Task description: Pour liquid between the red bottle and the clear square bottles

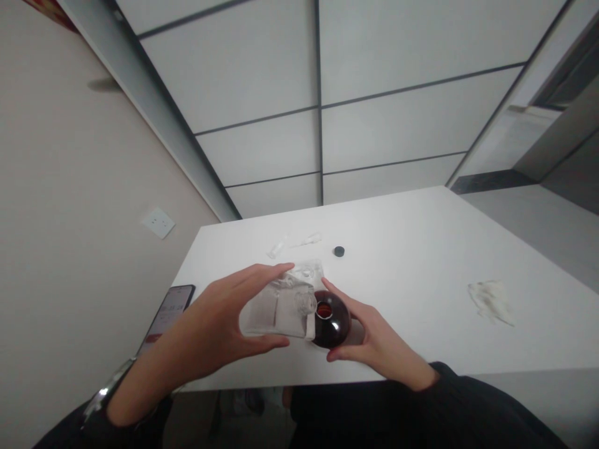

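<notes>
Bottle (334, 330) brown, glossy, open-mouthed; flask (281, 312) clear, perhaps glass.

The person wears black. The right sleeve (472, 402) is long and plain, loosely gathered into soft folds, and ends near the wrist of the bare right hand (374, 337). The left sleeve (60, 433) is equally dark. Below the bare left hand (218, 318), a shiny silver band (102, 394) catches the light, its details blurred. Black clothing (346, 415) also covers the lap.
</notes>
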The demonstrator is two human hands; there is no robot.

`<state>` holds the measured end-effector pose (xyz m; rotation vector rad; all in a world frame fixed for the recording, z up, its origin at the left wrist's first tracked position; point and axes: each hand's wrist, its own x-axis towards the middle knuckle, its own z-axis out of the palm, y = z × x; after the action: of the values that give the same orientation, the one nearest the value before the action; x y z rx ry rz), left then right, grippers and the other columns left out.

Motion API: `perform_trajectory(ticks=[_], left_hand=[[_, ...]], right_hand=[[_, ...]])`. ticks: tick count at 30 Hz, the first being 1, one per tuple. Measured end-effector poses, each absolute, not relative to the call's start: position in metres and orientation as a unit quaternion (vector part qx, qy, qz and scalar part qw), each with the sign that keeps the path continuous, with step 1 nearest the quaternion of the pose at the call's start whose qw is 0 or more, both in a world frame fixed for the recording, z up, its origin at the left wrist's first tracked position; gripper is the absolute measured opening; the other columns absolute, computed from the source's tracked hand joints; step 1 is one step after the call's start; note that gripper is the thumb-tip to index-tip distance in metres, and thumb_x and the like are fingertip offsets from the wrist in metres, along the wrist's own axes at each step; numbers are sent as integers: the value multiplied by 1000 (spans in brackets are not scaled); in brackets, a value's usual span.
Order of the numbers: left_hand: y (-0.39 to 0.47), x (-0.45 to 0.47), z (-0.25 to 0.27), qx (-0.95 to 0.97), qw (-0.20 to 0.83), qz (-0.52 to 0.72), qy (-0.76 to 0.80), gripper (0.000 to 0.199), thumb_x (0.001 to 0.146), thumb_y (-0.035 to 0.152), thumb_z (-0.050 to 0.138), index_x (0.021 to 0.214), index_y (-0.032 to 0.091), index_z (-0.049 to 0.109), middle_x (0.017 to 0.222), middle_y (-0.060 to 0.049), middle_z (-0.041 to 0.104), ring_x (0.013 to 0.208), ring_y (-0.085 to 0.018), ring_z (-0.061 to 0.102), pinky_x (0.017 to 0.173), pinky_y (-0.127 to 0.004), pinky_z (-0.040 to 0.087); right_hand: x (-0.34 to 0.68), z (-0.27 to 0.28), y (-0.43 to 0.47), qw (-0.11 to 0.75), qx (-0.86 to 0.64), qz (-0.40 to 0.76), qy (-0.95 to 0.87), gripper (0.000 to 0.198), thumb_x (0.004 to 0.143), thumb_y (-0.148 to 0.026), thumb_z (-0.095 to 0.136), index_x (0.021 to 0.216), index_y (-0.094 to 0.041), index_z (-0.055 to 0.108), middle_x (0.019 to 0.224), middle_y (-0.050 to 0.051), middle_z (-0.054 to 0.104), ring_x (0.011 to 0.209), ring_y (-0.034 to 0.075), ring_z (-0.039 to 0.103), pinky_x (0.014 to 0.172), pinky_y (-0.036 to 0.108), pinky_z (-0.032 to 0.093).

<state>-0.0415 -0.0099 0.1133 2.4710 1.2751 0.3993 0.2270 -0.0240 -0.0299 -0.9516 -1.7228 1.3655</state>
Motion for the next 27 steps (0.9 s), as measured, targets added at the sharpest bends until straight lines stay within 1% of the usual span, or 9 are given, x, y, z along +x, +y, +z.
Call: perform_trajectory(ticks=[6, 13, 18, 23, 27], left_hand=[[-8, -42, 120, 881, 147, 105, 438, 82, 82, 47, 86, 155, 35, 52, 151, -4, 65, 137, -30, 63, 118, -44, 52], [-6, -37, 130, 898, 108, 53, 424, 85, 84, 41, 85, 159, 32, 46, 150, -7, 65, 136, -29, 64, 115, -43, 53], [-4, -36, 133, 901, 91, 35, 424, 84, 84, 46, 85, 158, 29, 48, 145, -10, 68, 130, -31, 66, 108, -45, 57], [-3, -34, 138, 901, 84, 19, 425, 84, 82, 42, 87, 156, 27, 51, 139, -10, 71, 121, -32, 70, 99, -43, 61], [-3, -30, 143, 904, 77, 2, 420, 84, 81, 42, 87, 155, 27, 52, 137, -11, 71, 118, -32, 72, 94, -43, 63]], right_hand=[[226, -31, -23, 362, -371, 530, -670, 113, 75, -46, 93, 168, -28, 30, 159, 12, 57, 151, 33, 49, 128, 56, 31], [225, -34, -22, 366, -370, 524, -674, 116, 72, -46, 95, 168, -29, 32, 160, 12, 55, 150, 36, 50, 126, 57, 34], [225, -32, -22, 368, -370, 517, -679, 116, 72, -45, 95, 168, -30, 32, 160, 12, 55, 149, 36, 51, 127, 57, 34], [225, -32, -22, 367, -371, 513, -682, 114, 73, -45, 94, 167, -28, 33, 159, 12, 56, 150, 36, 50, 126, 57, 35], [226, -31, -23, 365, -370, 517, -680, 113, 74, -45, 93, 167, -28, 33, 161, 12, 54, 151, 35, 49, 125, 55, 37]])
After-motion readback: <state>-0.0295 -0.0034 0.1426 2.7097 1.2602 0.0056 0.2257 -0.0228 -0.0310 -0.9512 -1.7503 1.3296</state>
